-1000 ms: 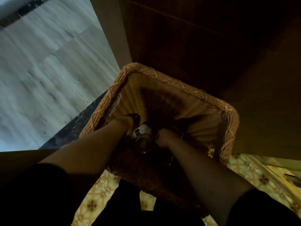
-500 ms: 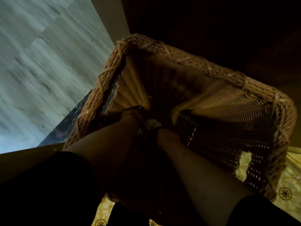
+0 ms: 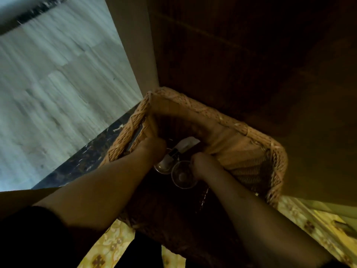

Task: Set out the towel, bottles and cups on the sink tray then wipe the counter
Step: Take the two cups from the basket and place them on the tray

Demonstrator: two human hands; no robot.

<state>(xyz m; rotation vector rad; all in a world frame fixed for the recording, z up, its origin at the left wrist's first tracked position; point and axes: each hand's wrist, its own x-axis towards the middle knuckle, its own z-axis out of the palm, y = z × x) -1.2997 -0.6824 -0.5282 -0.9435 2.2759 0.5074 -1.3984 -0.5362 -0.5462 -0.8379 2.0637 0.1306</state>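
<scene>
**Glasses lifted from a dim basket, with little room to spare**

A person reaches both hands into a wicker basket (image 3: 228,120) standing on a patterned floor (image 3: 301,215) beside a dark wooden cabinet (image 3: 251,55). The left hand (image 3: 154,147) is closed in a grip on one clear cup (image 3: 164,166); the right hand (image 3: 201,163) is closed in a grip on a second cup (image 3: 183,176), just to the right and nearer. The two cups sit side by side, rims close enough that contact cannot be ruled out. Behind them, deeper in the basket, lies a pale object (image 3: 186,145), possibly a bottle or packet; the light is too poor to say. A cloth liner (image 3: 218,140) folds over the far wall. The rest of the contents are lost in shadow.

The risks appear plain. Glass held by fingertips in the dark could slip, or the two cups could knock together as they rise. A rim could also catch the liner or the basket's edge on the way out. No tray, towel or sink surface is in view, so the cups seem to have a carry ahead.
</scene>
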